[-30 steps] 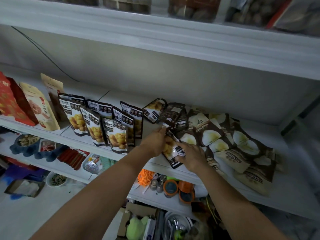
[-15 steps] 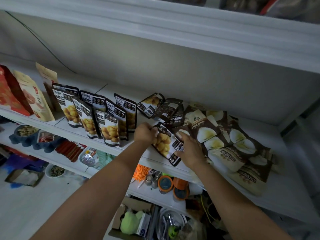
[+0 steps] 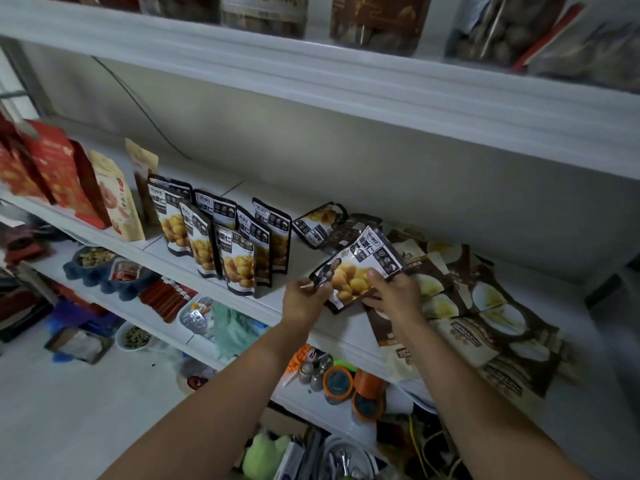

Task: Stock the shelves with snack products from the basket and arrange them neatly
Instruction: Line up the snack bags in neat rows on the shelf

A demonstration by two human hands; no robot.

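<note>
A black and white chestnut snack pouch [image 3: 360, 268] with yellow kernels printed on it is lifted above the white middle shelf [image 3: 301, 261], tilted to the right. My left hand [image 3: 304, 299] pinches its lower left edge. My right hand [image 3: 393, 294] grips its lower right side. Several matching pouches [image 3: 221, 237] stand upright in rows to the left. Two more pouches [image 3: 320, 225] lie flat behind the held one. The basket is not in view.
Brown and white bags [image 3: 481, 303] lie piled flat on the shelf's right part. Red boxes [image 3: 52, 174] and a beige bag [image 3: 116, 199] stand at the left. The upper shelf [image 3: 346, 81] overhangs. The lower shelf holds trays, red sticks [image 3: 166, 296] and orange-lidded jars [image 3: 337, 384].
Both hands have raised the pouch off the shelf and turned it more upright, moving it slightly right. My left hand shifted from its top edge to its lower left edge.
</note>
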